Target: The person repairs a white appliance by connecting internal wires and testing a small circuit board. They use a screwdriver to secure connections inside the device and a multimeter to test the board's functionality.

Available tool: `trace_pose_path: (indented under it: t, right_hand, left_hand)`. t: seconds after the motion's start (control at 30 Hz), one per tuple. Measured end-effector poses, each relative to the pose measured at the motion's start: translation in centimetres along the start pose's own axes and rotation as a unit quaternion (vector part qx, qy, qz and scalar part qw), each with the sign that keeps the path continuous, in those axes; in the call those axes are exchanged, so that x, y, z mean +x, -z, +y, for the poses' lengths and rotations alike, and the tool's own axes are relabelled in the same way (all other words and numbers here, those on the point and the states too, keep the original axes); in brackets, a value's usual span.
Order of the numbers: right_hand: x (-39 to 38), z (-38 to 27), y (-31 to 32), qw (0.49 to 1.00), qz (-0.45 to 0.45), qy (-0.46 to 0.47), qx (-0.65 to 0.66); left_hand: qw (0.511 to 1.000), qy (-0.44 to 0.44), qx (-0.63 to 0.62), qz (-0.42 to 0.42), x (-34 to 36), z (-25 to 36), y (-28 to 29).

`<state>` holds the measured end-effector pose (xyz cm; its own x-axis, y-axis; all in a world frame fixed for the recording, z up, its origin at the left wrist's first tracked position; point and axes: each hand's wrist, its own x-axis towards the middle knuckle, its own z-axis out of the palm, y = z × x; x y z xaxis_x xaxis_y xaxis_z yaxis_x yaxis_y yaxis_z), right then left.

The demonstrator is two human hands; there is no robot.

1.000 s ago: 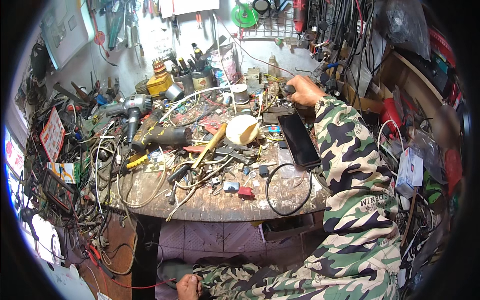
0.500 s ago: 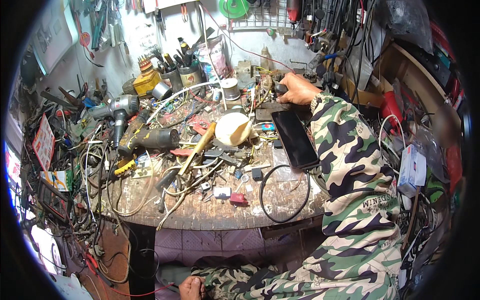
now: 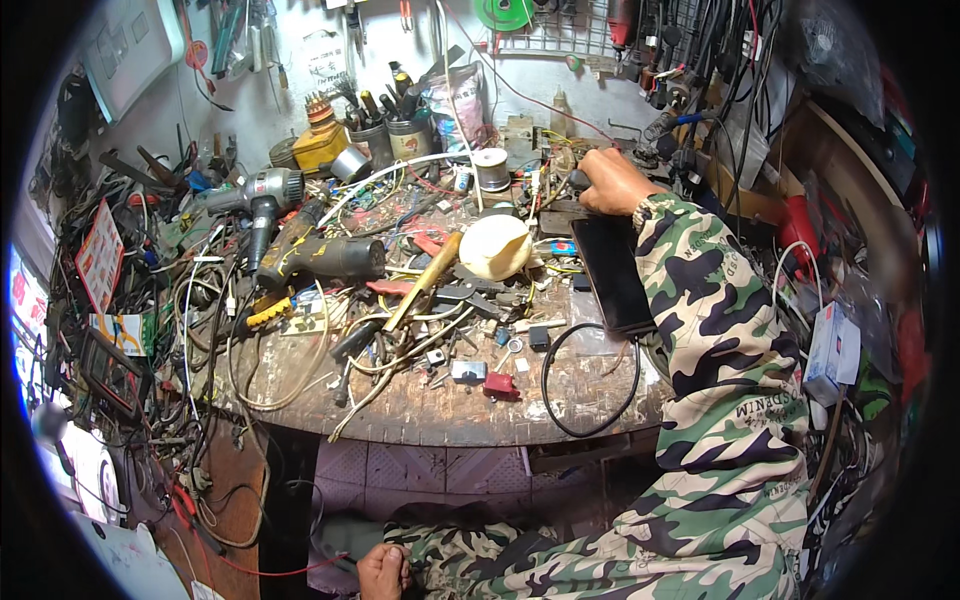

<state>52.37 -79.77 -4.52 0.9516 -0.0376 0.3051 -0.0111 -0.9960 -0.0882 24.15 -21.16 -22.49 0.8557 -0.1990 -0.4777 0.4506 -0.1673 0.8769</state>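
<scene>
Over the far right part of the bench, my right hand [image 3: 617,184] is closed, its fingers around a dark rounded knob-like object [image 3: 578,179]. Most of that object is hidden by the fingers. Just below the hand lies a black smartphone [image 3: 610,275], partly beside my camouflage sleeve. Low in the picture my left hand [image 3: 384,573] is curled closed near my lap. Whatever it may hold cannot be made out. A thin red wire [image 3: 275,574] runs close to it from the left.
A worn wooden bench [image 3: 420,415] carries a heat gun [image 3: 255,205], a yellow-and-black power tool [image 3: 320,257], a hammer [image 3: 425,285], a cream bowl-like piece [image 3: 495,248], a solder spool [image 3: 490,168] and a black cable loop [image 3: 545,385]. Tangled cables crowd both sides.
The whole view has shifted, so the bench sits further right in the picture. My right hand stays closed at nearly the same bench spot; my left hand remains curled low.
</scene>
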Motion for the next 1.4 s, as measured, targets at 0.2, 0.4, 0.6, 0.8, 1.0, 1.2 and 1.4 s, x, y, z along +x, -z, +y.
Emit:
trace_pose_path:
  t: [0.2, 0.4, 0.6, 0.8, 1.0, 1.2, 1.4]
  right_hand:
    - [-0.4, -0.7, 4.4, 0.988, 0.120, -0.033, 0.086]
    - [0.4, -3.7, 4.2, 0.981, 0.161, 0.073, 0.081]
    - [-1.3, -7.1, 6.2, 0.992, -0.083, 0.043, 0.083]
    - [-4.5, -16.7, 8.6, 0.902, -0.204, 0.283, 0.256]
    - [-11.5, -22.0, 7.8, 0.775, -0.169, 0.419, 0.442]
    - [-6.2, -20.2, 8.0, 0.842, -0.090, 0.366, 0.386]
    - [-2.0, -6.3, 6.9, 0.997, -0.075, -0.010, -0.027]
  left_hand:
    - [0.988, 0.003, -0.151, 0.034, 0.2, 0.6, -0.3]
    - [0.990, -0.097, -0.098, -0.021, 1.3, 6.6, -0.9]
    - [0.974, -0.141, -0.168, -0.062, 3.1, 8.5, -3.1]
    - [0.966, -0.206, -0.144, -0.065, 4.7, 17.2, -6.5]
    - [0.908, -0.241, -0.249, -0.236, 6.6, 21.1, -10.5]
    - [0.930, -0.275, -0.207, -0.131, 5.6, 19.8, -8.4]
    - [0.962, -0.219, -0.145, -0.074, 5.4, 13.2, -4.9]
